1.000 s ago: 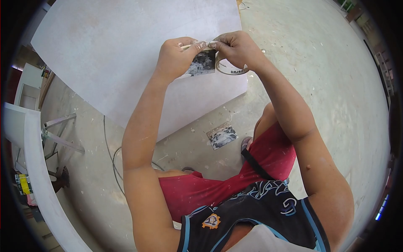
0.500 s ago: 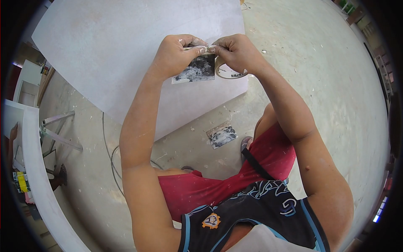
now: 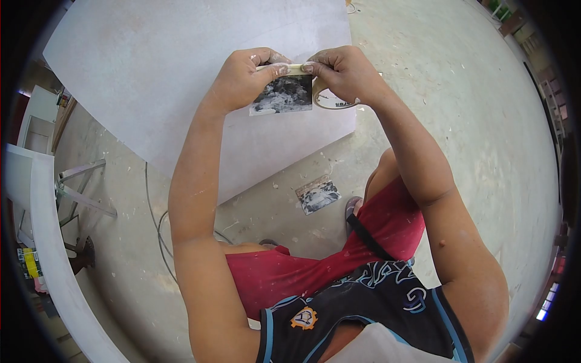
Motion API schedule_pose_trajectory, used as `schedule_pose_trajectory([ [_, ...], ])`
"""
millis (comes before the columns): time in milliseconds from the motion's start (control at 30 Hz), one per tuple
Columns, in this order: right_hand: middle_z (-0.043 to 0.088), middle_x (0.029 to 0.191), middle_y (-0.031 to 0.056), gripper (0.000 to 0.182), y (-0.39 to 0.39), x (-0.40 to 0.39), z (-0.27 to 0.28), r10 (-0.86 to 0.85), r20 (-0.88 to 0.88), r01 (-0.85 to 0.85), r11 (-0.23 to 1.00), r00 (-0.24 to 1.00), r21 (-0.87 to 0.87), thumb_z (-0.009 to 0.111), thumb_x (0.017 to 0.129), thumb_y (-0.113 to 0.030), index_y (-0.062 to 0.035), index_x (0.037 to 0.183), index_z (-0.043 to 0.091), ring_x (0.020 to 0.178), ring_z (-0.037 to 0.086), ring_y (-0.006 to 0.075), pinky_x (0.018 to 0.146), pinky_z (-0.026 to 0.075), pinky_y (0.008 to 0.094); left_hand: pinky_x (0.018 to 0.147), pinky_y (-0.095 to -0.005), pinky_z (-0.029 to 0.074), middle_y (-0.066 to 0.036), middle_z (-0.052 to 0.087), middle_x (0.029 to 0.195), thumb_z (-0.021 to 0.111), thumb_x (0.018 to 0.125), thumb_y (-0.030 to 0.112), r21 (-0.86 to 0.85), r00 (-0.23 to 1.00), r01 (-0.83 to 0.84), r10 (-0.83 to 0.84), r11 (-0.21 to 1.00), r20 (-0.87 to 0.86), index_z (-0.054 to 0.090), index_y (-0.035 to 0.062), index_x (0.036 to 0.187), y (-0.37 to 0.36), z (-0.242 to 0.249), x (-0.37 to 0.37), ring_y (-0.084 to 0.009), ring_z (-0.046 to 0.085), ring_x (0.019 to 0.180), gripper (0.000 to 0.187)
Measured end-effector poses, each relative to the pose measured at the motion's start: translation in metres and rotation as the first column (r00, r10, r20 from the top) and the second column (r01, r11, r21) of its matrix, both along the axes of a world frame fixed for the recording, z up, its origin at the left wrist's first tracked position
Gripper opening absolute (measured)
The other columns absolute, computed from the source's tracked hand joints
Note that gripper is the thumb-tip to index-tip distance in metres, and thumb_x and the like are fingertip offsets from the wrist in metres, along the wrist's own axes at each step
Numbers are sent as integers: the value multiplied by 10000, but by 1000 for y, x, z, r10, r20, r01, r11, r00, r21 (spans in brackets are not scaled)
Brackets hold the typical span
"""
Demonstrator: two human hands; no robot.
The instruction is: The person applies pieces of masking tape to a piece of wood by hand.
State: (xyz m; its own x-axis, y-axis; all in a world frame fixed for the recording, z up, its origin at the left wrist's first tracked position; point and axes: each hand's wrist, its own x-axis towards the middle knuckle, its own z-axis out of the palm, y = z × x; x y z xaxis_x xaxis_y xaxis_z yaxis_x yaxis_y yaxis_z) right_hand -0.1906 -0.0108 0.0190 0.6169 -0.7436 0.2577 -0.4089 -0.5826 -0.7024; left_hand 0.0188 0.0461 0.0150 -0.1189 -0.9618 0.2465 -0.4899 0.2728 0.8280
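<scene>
Over the big pale board (image 3: 145, 72), both hands are at the top edge of a dark sheet smeared with white (image 3: 283, 95), which looks like used sandpaper. A strip of masking tape (image 3: 295, 69) runs along that edge. My left hand (image 3: 251, 78) is closed, pinching strip and sheet toward the left. At the right end, my right hand (image 3: 339, 75) is closed too, thumb and fingers on the strip. A tape roll (image 3: 327, 104) with printing inside its core hangs just below my right hand, partly hidden by it. White dust coats my fingertips.
A second smeared dark sheet (image 3: 319, 195) lies on the concrete floor (image 3: 460, 121) near my feet. A black cable (image 3: 160, 230) loops on the floor to the left. Farther left stand a metal stand (image 3: 85, 181) and a curved white panel (image 3: 45, 212), with another person's foot (image 3: 85, 254) nearby.
My thumbs have moved apart, my left hand going slightly left, so more of the tape strip shows between them. The sheet has shifted a little upward.
</scene>
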Motion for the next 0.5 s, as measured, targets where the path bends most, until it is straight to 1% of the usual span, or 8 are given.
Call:
schedule_pose_trajectory([
  [67,648,671,153,211,-2,-1,-3,-10,6,10,999,1000,-36,613,877,-190,-11,919,716,564,578,237,597,473,343,639,-252,489,-50,673,772,631,887,153,8,999,33,-33,999,-7,692,-12,956,2,-1,2,-88,592,696,189],
  [133,648,671,152,211,-4,-2,-7,-23,13,23,997,1000,-69,616,877,-194,-14,920,717,562,576,239,596,472,344,635,-236,483,-47,676,793,639,886,160,40,981,32,-24,999,-192,690,-11,985,2,-8,5,-77,589,700,204],
  [167,655,678,128,209,-7,-4,-7,-36,-16,34,996,999,-87,621,888,-191,-11,937,714,564,562,191,583,469,315,635,-236,483,-47,676,793,639,886,160,38,981,33,-25,999,-191,690,-11,985,1,-10,5,-77,589,700,204],
  [200,661,684,105,207,-8,-4,-9,-49,-44,44,993,998,-106,627,898,-188,-8,954,711,566,548,144,570,465,286,631,-228,481,-46,676,787,644,885,163,87,948,-9,36,996,-316,694,-10,994,0,-13,5,-71,585,697,210],
  [233,661,684,105,207,-11,-4,-8,-49,-44,44,993,998,-105,627,898,-188,-8,954,711,566,548,144,570,465,286,627,-220,479,-45,676,782,649,884,166,145,895,-42,102,988,-434,698,-8,1002,-3,-13,3,-65,581,694,216],
  [267,661,683,105,210,-11,-3,-12,-60,-39,55,993,997,-104,626,900,-191,-7,952,711,567,548,144,570,465,286,627,-220,479,-45,676,782,649,884,166,147,896,-42,102,988,-433,698,-8,1002,-2,-16,4,-65,581,694,216],
  [333,661,682,105,213,-12,-3,-10,-72,-37,68,993,997,-102,625,901,-194,-6,951,712,567,548,143,570,465,286,614,-220,479,-42,678,762,662,878,174,79,971,-185,194,980,-142,707,-8,982,-3,-14,2,-66,584,684,215],
  [500,665,689,109,218,-8,-4,1,-28,-45,26,999,999,-37,617,901,-195,-2,934,714,572,550,145,575,467,291,622,-236,490,-56,692,763,674,859,167,-26,991,-121,119,992,-66,714,-6,968,1,-1,3,-76,602,688,208],
])
